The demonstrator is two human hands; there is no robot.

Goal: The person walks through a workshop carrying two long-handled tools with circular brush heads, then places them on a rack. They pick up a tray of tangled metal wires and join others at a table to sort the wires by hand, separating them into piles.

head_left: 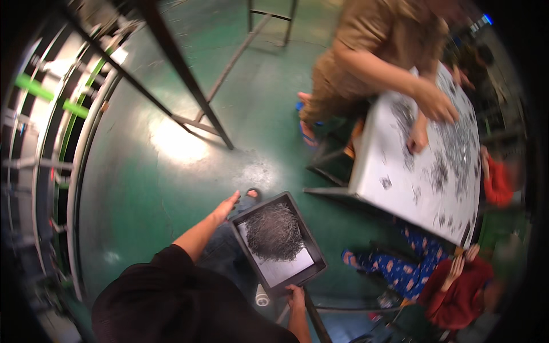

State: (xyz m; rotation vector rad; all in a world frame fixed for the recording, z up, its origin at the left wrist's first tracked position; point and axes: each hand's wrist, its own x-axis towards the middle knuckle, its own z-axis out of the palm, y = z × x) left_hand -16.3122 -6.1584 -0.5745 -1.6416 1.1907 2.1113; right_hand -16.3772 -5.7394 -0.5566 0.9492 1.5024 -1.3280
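black tray (309, 236) sits between the hands (295, 297)

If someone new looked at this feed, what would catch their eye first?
Probably the dark tray at lower centre, with a heap of dark, wiry pieces in it and the right hand at its near edge. Next, the white-topped table at upper right, strewn with more dark bits, where a co-worker in tan leans over.
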